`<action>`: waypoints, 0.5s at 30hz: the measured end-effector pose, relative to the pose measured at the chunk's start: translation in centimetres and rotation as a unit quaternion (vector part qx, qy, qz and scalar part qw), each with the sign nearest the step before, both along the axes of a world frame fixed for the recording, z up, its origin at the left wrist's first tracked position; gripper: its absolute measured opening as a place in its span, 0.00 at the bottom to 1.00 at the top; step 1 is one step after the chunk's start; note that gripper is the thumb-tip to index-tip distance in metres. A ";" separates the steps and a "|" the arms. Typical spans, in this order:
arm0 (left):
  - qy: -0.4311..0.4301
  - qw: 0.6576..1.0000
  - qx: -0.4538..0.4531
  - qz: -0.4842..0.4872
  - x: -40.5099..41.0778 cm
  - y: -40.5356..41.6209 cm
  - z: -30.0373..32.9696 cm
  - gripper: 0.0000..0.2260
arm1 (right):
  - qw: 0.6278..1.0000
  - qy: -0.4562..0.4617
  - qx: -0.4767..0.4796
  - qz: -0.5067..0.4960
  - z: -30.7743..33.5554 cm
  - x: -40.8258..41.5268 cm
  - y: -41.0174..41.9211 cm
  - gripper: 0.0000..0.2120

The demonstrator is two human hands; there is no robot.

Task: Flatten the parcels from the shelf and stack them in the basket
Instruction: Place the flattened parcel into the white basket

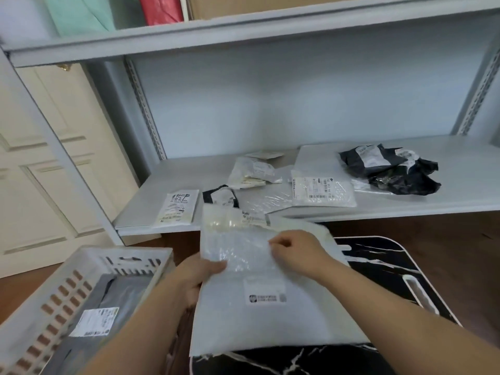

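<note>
A large white parcel bag [259, 318] lies over a black marbled table [378, 266], with a clear bubble-wrap piece [238, 247] on its upper part. My left hand [200, 274] grips the left edge of the bag and bubble wrap. My right hand [300, 253] pinches the bubble wrap near its right edge. The white basket [35, 315] stands at lower left with a grey parcel [92, 320] flat inside. On the shelf [151, 207] lie several more parcels: a white labelled one [177, 209], a small black one [220, 197], a clear one [253, 173], a white one [323, 190] and crumpled black bags [392, 169].
A grey metal shelf unit fills the back, its upper board [243, 31] carrying a green bag, a red bag and a cardboard box. A cream door [54, 158] stands at left. The wooden floor [460, 253] shows at right.
</note>
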State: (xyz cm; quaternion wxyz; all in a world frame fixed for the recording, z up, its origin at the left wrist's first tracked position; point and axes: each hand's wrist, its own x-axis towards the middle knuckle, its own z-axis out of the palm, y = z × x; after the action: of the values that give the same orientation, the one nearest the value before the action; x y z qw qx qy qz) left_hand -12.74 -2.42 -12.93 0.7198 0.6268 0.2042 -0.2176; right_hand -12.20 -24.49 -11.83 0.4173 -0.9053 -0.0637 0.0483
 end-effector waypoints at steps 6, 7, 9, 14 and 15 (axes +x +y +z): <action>0.024 0.966 0.256 0.030 -1.4 1.6 -8.0 0.14 | 0.966 0.079 -0.246 -0.001 -6.9 0.4 -4.8 0.18; 0.020 0.952 0.303 0.039 -1.3 1.3 -9.1 0.18 | 0.960 0.086 -0.266 0.000 -7.8 0.4 -5.3 0.21; 0.025 0.919 0.391 0.037 -0.5 0.7 -10.7 0.28 | 0.943 0.092 -0.320 0.016 -9.3 0.7 -5.5 0.26; -0.084 0.804 0.573 -0.132 1.0 -2.0 -14.1 0.39 | 0.921 0.058 -0.377 0.076 -13.6 1.2 -3.4 0.41; -0.114 0.769 0.604 -0.179 1.3 -2.7 -15.0 0.36 | 0.921 0.039 -0.378 0.084 -15.0 1.4 -2.8 0.43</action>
State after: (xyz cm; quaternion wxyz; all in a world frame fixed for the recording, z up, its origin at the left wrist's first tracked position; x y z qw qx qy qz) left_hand -11.47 -5.17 -27.91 0.1593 0.9775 0.0943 -0.1015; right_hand -10.78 -27.31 -26.78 0.0410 -0.9844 -0.1003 0.1384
